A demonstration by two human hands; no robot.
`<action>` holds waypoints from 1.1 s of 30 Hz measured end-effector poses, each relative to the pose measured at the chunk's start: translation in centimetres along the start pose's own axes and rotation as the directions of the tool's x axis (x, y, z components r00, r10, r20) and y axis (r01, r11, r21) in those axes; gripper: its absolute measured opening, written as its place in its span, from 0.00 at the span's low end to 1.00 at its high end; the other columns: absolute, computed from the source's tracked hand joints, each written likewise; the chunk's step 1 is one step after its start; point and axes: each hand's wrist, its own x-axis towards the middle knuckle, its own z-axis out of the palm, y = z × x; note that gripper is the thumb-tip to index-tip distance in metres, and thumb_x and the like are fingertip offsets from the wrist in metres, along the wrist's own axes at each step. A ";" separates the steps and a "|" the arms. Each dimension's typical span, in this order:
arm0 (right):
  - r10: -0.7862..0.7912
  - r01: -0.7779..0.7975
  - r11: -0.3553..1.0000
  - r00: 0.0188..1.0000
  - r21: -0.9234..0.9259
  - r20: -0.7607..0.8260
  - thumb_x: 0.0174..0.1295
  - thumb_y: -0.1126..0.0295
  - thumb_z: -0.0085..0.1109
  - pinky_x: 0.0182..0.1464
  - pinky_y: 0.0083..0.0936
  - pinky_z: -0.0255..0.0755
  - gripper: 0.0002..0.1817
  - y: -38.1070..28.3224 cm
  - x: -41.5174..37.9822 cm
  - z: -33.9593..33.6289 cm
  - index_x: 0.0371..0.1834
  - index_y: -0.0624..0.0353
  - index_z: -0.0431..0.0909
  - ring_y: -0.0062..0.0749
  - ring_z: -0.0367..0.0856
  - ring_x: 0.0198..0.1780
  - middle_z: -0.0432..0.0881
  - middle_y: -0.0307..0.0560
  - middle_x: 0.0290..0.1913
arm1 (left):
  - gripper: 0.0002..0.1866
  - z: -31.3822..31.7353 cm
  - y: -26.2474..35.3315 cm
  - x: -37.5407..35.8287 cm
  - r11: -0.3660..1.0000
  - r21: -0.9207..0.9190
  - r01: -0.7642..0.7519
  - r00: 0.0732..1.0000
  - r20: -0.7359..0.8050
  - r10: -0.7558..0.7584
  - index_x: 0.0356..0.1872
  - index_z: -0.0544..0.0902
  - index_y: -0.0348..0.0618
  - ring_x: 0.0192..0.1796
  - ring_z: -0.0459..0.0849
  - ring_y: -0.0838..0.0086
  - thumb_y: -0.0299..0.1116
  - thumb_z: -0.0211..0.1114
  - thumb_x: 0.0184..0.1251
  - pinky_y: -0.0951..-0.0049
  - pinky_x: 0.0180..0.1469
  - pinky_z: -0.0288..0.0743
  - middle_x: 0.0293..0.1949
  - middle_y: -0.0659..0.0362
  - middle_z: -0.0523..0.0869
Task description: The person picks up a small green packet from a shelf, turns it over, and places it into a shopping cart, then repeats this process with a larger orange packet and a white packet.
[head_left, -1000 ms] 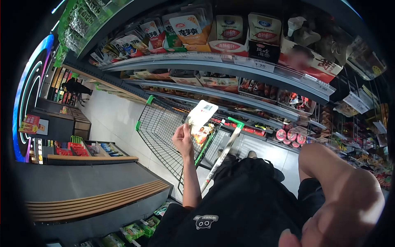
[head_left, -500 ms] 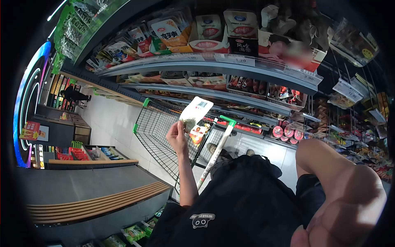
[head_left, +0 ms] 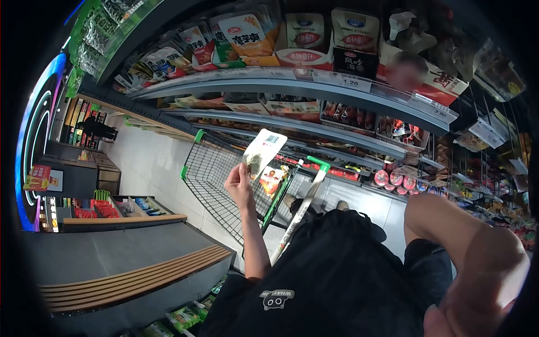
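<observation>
My left hand (head_left: 240, 186) pinches the lower edge of a snack packet (head_left: 266, 147) and holds it up above the cart. The packet's white back carries a barcode, and dark green contents show through its lower part. Below it, inside the wire shopping cart (head_left: 209, 178), lies a red, white and yellow packet (head_left: 273, 181). The cart's pale push bar (head_left: 303, 210) with a green end runs close to my black shirt. At the lower right my right arm is bent up toward the camera. Only part of my right hand (head_left: 437, 322) shows at the bottom edge, its grip hidden.
Shelves (head_left: 359, 85) of snack packets with price tags span the top, beyond the cart. Hanging packets (head_left: 488, 185) line the right side. A grey counter (head_left: 118, 253) with wooden slats stands left. Farther off in the aisle is a person in dark clothes (head_left: 96, 128).
The view has shifted slightly, so the shelves sit further right and lower. My left hand still holds the packet, which has moved little. My right hand has shifted right in the picture.
</observation>
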 end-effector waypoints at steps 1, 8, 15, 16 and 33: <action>-0.004 0.004 1.000 1.000 0.001 -0.001 0.40 0.76 0.56 0.24 0.25 0.64 0.03 0.1 0.1 0.1 0.21 0.57 0.74 0.30 0.69 0.19 0.76 0.48 0.25 | 0.12 -0.1 -0.1 0.3 1.000 0.003 -0.004 1.000 0.001 0.004 0.41 0.83 0.29 0.34 0.81 0.81 0.31 0.60 0.72 0.82 0.38 0.75 0.33 0.58 0.85; -0.024 0.024 0.999 1.000 -0.027 0.003 0.41 0.76 0.55 0.22 0.24 0.63 0.03 1.3 0.2 1.1 0.21 0.57 0.75 0.29 0.69 0.18 0.76 0.46 0.23 | 0.11 0.2 -0.5 0.7 0.999 -0.022 -0.033 0.999 0.017 0.033 0.41 0.83 0.30 0.33 0.80 0.83 0.30 0.61 0.71 0.85 0.36 0.72 0.32 0.59 0.85; -0.044 0.044 0.998 0.999 -0.038 -0.001 0.42 0.77 0.54 0.21 0.23 0.63 0.03 2.6 0.7 2.3 0.21 0.57 0.77 0.28 0.69 0.16 0.76 0.45 0.21 | 0.12 0.2 -1.0 0.6 1.000 -0.015 -0.009 1.000 0.008 0.009 0.41 0.83 0.30 0.31 0.78 0.85 0.33 0.62 0.71 0.86 0.33 0.69 0.31 0.61 0.84; -0.048 0.048 0.998 0.999 -0.037 -0.004 0.42 0.77 0.54 0.20 0.23 0.62 0.03 2.8 0.6 2.3 0.21 0.57 0.77 0.28 0.69 0.16 0.76 0.45 0.21 | 0.13 0.0 -0.9 0.7 1.000 0.000 -0.016 1.000 -0.008 0.016 0.41 0.83 0.30 0.31 0.78 0.85 0.33 0.62 0.71 0.86 0.33 0.69 0.30 0.61 0.84; 0.899 -0.839 0.320 0.416 0.439 0.140 0.64 0.67 0.62 0.22 0.15 0.67 0.13 18.3 -9.7 27.2 0.47 0.64 0.80 0.15 0.73 0.19 0.78 0.36 0.22 | 0.07 -0.4 -1.5 -2.6 0.985 -0.140 0.103 0.991 -0.067 -0.114 0.38 0.84 0.30 0.27 0.76 0.87 0.21 0.58 0.67 0.86 0.30 0.68 0.27 0.64 0.83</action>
